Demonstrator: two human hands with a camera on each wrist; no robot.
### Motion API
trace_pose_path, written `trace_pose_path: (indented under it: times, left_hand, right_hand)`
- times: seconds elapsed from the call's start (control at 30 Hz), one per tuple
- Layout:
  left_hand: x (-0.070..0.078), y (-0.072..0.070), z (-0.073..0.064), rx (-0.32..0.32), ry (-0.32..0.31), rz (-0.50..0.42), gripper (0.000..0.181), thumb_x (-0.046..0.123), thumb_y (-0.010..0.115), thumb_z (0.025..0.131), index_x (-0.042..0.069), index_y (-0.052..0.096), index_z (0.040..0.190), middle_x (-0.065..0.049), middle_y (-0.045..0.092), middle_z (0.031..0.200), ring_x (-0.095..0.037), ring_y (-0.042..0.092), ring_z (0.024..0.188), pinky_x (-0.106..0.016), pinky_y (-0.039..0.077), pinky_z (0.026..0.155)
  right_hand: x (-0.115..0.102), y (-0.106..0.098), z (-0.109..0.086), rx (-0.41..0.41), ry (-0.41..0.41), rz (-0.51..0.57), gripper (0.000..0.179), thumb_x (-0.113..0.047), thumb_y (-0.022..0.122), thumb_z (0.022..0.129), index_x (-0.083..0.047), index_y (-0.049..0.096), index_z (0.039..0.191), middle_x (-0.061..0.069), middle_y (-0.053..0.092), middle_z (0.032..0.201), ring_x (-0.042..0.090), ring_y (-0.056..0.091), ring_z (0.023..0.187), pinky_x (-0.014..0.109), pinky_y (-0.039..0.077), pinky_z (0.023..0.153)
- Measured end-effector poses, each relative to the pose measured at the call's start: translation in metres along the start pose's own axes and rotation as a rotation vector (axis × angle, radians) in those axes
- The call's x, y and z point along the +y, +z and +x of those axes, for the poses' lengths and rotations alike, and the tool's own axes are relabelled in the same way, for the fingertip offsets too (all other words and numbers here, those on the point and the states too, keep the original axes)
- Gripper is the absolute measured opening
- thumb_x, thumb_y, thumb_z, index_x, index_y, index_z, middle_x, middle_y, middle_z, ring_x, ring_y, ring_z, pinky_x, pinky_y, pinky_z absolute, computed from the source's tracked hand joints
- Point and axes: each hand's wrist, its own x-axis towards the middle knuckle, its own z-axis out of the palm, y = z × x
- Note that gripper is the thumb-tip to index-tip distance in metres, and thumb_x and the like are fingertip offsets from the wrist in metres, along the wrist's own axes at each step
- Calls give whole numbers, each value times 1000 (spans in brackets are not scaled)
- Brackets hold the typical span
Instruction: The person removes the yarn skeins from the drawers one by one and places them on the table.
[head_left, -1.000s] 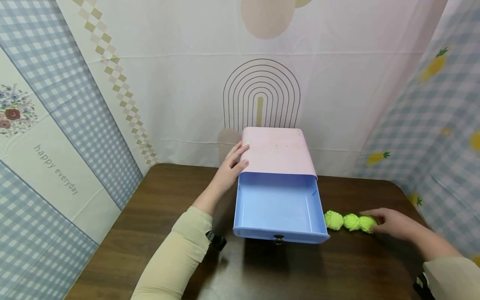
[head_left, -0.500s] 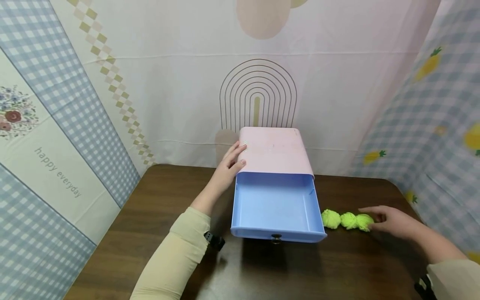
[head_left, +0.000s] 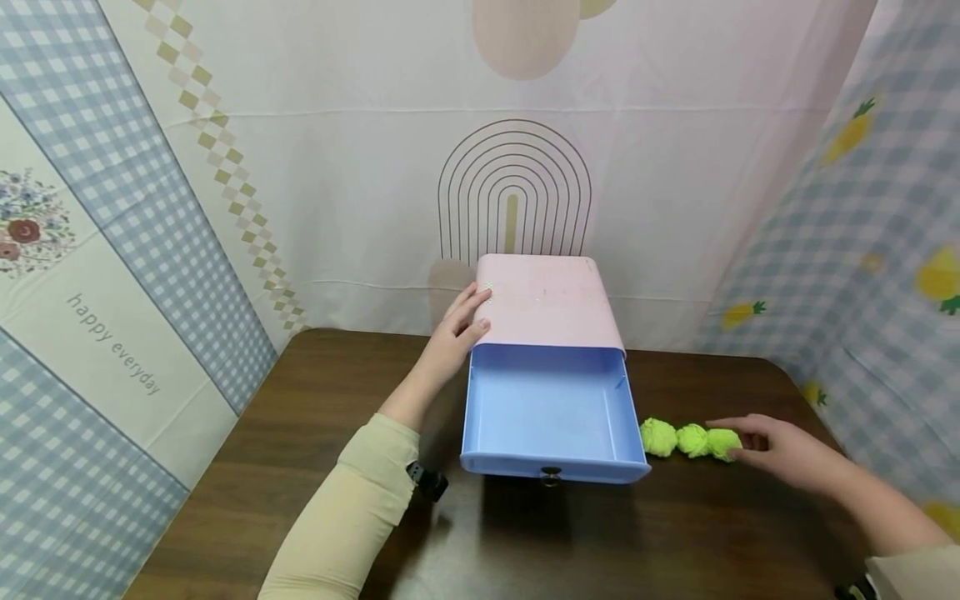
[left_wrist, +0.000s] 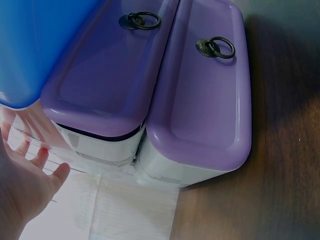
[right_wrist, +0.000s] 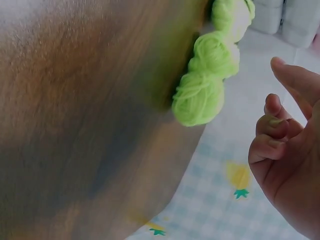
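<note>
A small drawer cabinet (head_left: 547,300) with a pink top stands on the table. Its blue top drawer (head_left: 547,408) is pulled out and has nothing in it. My left hand (head_left: 453,337) rests against the cabinet's upper left side, fingertips on the pink top and fingers spread. To the right of the drawer lie three bright green yarn balls (head_left: 692,440) in a row. My right hand (head_left: 783,450) is at the rightmost ball (right_wrist: 199,97), index finger reaching out over it and the others loosely bent. The right wrist view shows nothing in that hand.
Below the blue drawer, two purple drawers (left_wrist: 202,95) with metal ring pulls are closed. The blue drawer juts toward me, with its own ring pull (head_left: 551,477). A cloth backdrop (head_left: 360,208) hangs behind the brown table (head_left: 330,433), and checked cloth hangs at both sides.
The head view has shifted slightly. My right forearm has swung a little lower and rightward while the hand stays by the yarn. The left hand keeps its place on the cabinet.
</note>
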Motion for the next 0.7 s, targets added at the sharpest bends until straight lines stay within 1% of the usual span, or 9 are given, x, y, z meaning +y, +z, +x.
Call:
trace_pose_path:
  times: [0.27,0.43,0.63,0.7]
  left_hand:
    - [-1,0,-1,-3,-7,3,51,28,54,99,17,47,149,2,20,164,-22,22,148,-46,29,114]
    - [-1,0,-1,-7,-1,-4,51,29,54,100,18,47,149,2,20,164,-23,21,148,-48,28,115]
    - [1,0,0,-1,-3,5,51,30,54,99,19,47,149,3,20,163,-22,21,148,-46,28,115]
    - [1,0,-1,-5,-6,6,51,30,54,99,19,47,149,3,20,164,-22,21,148,-47,28,115]
  right_hand:
    - [-19,10,-9,28,-53,-19,43,-29,68,94,-8,62,131,-4,45,81,4,41,66,26,37,54]
    - [-37,18,-15,30,-76,5,42,-31,67,94,-10,63,130,-6,50,85,4,46,69,25,40,55]
    - [-58,31,-24,43,-190,38,35,-25,67,94,-19,65,129,-14,54,87,2,50,72,24,45,57]
    - [-64,35,-27,33,-216,53,35,-24,67,95,-21,64,129,-15,55,87,1,51,72,24,45,56]
